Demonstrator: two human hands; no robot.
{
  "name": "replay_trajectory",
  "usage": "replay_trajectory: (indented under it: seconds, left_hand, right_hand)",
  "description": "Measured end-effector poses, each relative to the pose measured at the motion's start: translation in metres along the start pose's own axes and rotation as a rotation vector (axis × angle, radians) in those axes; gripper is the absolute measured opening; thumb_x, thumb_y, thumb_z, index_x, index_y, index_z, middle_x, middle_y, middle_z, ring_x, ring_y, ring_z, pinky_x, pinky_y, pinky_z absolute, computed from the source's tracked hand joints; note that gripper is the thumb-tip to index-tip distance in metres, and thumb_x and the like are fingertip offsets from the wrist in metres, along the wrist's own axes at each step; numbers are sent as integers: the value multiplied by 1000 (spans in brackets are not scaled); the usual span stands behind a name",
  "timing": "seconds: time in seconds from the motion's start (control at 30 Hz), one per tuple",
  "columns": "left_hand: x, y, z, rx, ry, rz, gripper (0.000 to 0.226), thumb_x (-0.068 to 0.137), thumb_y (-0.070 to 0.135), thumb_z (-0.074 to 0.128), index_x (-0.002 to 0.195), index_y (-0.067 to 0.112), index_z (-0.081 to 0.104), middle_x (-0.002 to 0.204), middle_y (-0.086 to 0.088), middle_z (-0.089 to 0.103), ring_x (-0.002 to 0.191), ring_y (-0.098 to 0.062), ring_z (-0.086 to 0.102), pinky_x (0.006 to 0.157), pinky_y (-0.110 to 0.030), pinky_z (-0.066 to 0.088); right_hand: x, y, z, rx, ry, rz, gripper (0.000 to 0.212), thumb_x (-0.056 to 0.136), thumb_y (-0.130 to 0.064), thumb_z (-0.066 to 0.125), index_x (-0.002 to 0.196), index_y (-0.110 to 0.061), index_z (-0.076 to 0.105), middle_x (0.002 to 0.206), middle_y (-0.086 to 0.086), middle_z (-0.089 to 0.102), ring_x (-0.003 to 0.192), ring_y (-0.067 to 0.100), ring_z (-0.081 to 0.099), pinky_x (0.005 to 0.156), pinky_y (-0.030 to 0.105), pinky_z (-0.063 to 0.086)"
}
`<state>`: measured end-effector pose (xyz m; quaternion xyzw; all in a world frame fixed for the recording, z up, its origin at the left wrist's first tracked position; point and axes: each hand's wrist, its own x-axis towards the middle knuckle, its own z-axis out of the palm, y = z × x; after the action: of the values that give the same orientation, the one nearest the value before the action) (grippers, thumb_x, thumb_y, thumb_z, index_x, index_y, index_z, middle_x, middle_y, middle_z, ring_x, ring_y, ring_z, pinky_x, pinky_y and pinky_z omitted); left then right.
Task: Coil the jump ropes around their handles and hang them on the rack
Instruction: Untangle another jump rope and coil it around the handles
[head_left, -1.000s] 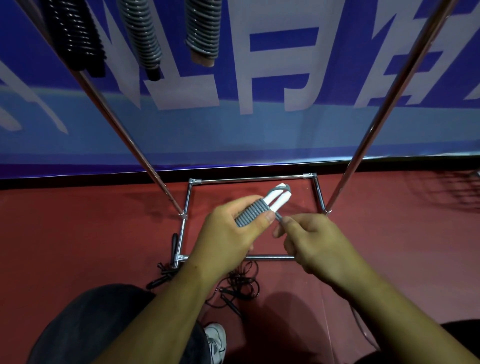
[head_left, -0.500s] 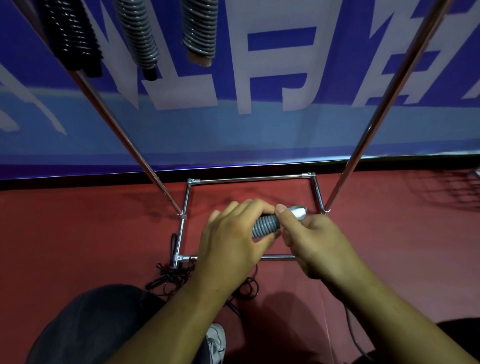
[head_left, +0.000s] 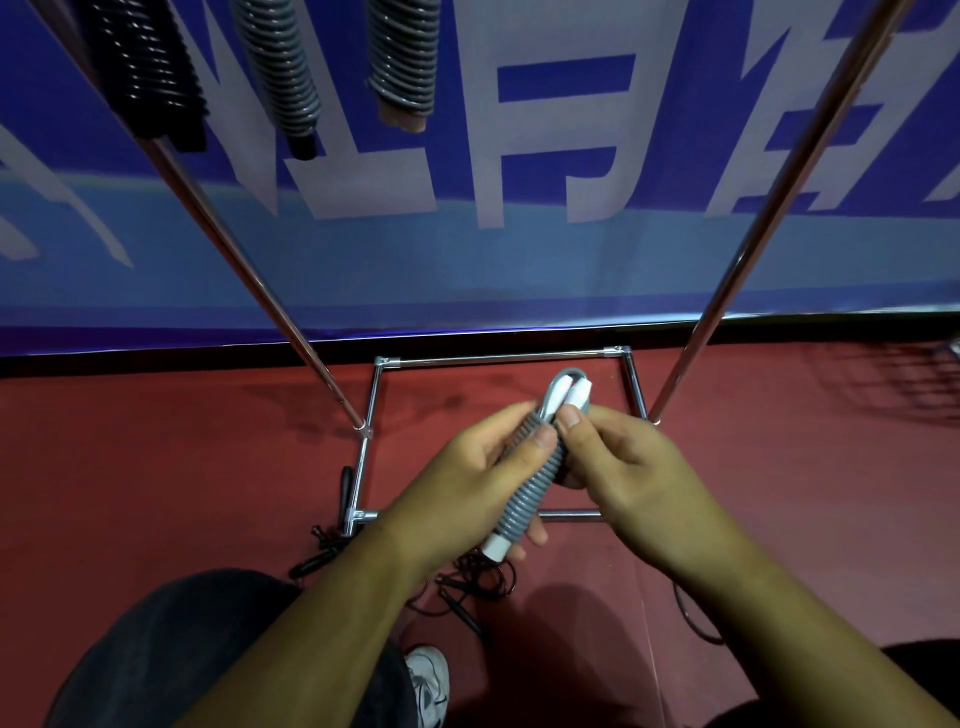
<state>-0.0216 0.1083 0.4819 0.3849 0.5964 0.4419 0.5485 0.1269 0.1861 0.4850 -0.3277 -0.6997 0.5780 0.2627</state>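
Gripping the coiled jump rope (head_left: 536, 480), left hand (head_left: 462, 488) below, right hand (head_left: 636, 467) pinching its top.

blue banner (head_left: 571, 260) with white characters: beyond left hand (head_left: 467, 483) and right hand (head_left: 634, 467) | red floor (head_left: 156, 467): under both | white shoe (head_left: 427, 680): nearside of left hand | dark trouser leg (head_left: 182, 649): left of shoe, below left forearm

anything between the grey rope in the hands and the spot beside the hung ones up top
Nothing visible blocks it. The left hand and right hand hold the grey rope, and the space above it between the rack poles is open. Three coiled ropes hang at upper left; the rail is out of frame.
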Motion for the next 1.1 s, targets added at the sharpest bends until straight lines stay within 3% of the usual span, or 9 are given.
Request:
replay_trajectory:
  seconds: [0.17, 0.3, 0.43, 0.63, 0.73, 0.83, 0.93, 1.0, 1.1]
  left_hand:
    - [3, -3, -3, 126, 145, 98, 16, 99, 35, 65, 113, 42, 68, 95, -1, 76, 55, -25, 68, 48, -36, 54]
    - [6, -8, -2, 263, 250, 165, 12, 97, 32, 69, 108, 37, 69, 86, 0, 73, 56, -18, 66, 48, -28, 52]
    - [9, -17, -5, 512, 363, 218, 17, 93, 41, 70, 109, 37, 66, 75, 9, 66, 62, -16, 64, 59, -41, 54]
    - [3, -14, 2, 904, 479, 267, 33, 85, 61, 70, 114, 51, 58, 88, 24, 67, 77, -4, 63, 63, -28, 50]
    - [2, -14, 5, 1012, 505, 356, 34, 84, 56, 71, 115, 47, 59, 99, 24, 67, 87, -1, 62, 63, -27, 49]
    - [3, -19, 8, 1122, 524, 460, 33, 80, 42, 78, 107, 40, 59, 95, 19, 63, 83, -5, 57, 59, -23, 42]
    - [7, -23, 8, 1031, 444, 501, 34, 82, 33, 73, 112, 38, 59, 104, 17, 62, 90, -9, 58, 70, -34, 52]
    - [8, -22, 7, 763, 360, 452, 34, 84, 31, 71, 115, 36, 60, 111, 18, 62, 99, -8, 62, 79, -38, 54]
    - [8, -15, 3, 342, 221, 230, 27, 94, 28, 71, 118, 36, 61, 110, 12, 70, 99, -10, 69, 87, -37, 57]
  right_hand:
    - [2, -3, -2, -147, 25, 116, 42, 104, -37, 49, 68, -23, 62, 49, -20, 54, 47, -3, 52, 51, 10, 37]
    - [5, 4, -2, -225, 57, 230, 50, 103, -45, 48, 64, -18, 65, 41, -21, 50, 41, -4, 49, 52, 15, 30]
    - [6, 11, -2, -146, 84, 362, 64, 101, -56, 43, 59, -13, 67, 41, -7, 45, 34, 5, 38, 51, 27, 30]
    - [4, 9, 2, -125, 82, 434, 70, 93, -68, 43, 49, -17, 61, 41, -3, 42, 34, 12, 38, 49, 26, 30]
    - [3, 8, 7, -5, 129, 483, 71, 87, -73, 50, 46, -16, 53, 42, 0, 35, 34, 17, 31, 43, 21, 26]
    - [3, 9, 10, 118, 180, 535, 67, 93, -61, 57, 43, -16, 49, 42, 2, 30, 33, 15, 26, 42, 19, 22]
    - [5, 11, 9, 163, 204, 519, 64, 97, -45, 59, 41, -17, 48, 41, -1, 30, 34, 15, 24, 46, 24, 21]
    - [5, 10, 6, 122, 185, 450, 63, 99, -42, 57, 41, -18, 52, 41, -6, 31, 37, 14, 24, 48, 27, 20]
    - [2, 3, 2, -31, 121, 316, 56, 103, -39, 54, 49, -21, 59, 40, -12, 38, 37, 5, 31, 48, 27, 28]
